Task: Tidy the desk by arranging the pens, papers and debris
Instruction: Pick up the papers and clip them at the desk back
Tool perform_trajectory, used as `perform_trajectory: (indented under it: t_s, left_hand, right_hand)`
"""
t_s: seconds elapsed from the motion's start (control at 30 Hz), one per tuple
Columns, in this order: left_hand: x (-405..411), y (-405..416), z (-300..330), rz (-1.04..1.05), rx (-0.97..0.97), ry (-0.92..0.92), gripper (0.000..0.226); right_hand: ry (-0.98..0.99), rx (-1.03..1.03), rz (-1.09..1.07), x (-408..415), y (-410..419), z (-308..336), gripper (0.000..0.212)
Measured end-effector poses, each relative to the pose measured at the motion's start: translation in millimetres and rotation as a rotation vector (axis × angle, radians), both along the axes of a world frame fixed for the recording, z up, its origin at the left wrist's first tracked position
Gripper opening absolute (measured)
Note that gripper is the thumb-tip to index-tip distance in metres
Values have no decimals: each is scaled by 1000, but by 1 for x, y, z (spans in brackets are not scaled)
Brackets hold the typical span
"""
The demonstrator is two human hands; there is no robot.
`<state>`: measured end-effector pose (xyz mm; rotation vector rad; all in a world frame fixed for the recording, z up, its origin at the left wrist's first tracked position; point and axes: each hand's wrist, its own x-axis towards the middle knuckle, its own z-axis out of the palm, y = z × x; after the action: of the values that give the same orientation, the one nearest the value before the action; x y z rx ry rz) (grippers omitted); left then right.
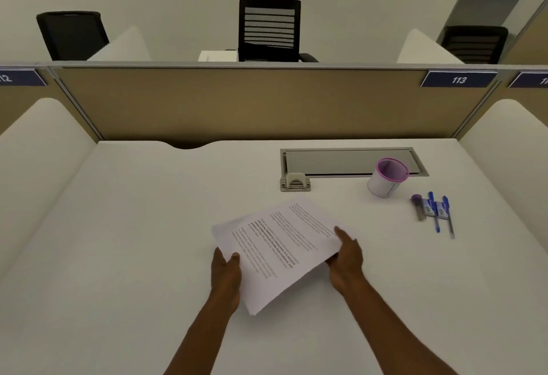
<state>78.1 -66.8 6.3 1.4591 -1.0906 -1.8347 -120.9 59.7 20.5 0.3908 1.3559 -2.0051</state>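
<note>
A stack of printed papers (278, 250) is held tilted over the middle of the white desk (118, 226). My left hand (226, 270) grips its left edge, thumb on top. My right hand (345, 259) grips its right edge, thumb on top and fingers beneath. Two blue pens (436, 214) and a grey tube with a purple cap (418, 207) lie side by side at the right. A white pen cup with a purple rim (385, 177) stands behind them, empty as far as I can see.
A grey cable tray with a lid (353, 162) is set into the desk at the back, a small latch (295, 183) at its left end. Beige partitions (237, 104) wall the back; white dividers flank both sides. Black chairs stand beyond.
</note>
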Motion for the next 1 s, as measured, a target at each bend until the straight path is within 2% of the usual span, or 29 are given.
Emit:
perform_trajectory:
  t_s: [0.1,0.2,0.27,0.37,0.47,0.7,0.8,1.0]
  left_hand:
    - [14,-14,2,-109,-17,-17,31]
    - [17,-27,6,-196,-36,-58,29]
    - [15,-33,7,-258,-47,-57,28]
    - [5,-40,9,-334,-63,-62,28]
    - [-11,-46,12,-356,-65,-96,27]
    - [-47,-64,7,-349,-98,-252,27]
    - [-62,-70,4,-332,-176,-361,33]
    - [-78,-67,-11,-295,-404,-568,41]
  right_hand:
    - [-33,-7,127,-42,12,10,52]
    - [-34,76,379,-80,23,17,60]
    - [16,176,526,-93,23,20,56]
    - [206,406,692,-92,14,17,37]
    - [366,514,678,-89,2,7,27]
    - [447,633,525,-95,-14,-8,27]
    - [469,697,539,-102,-20,-10,20]
    - [569,842,587,-105,-26,-20,24]
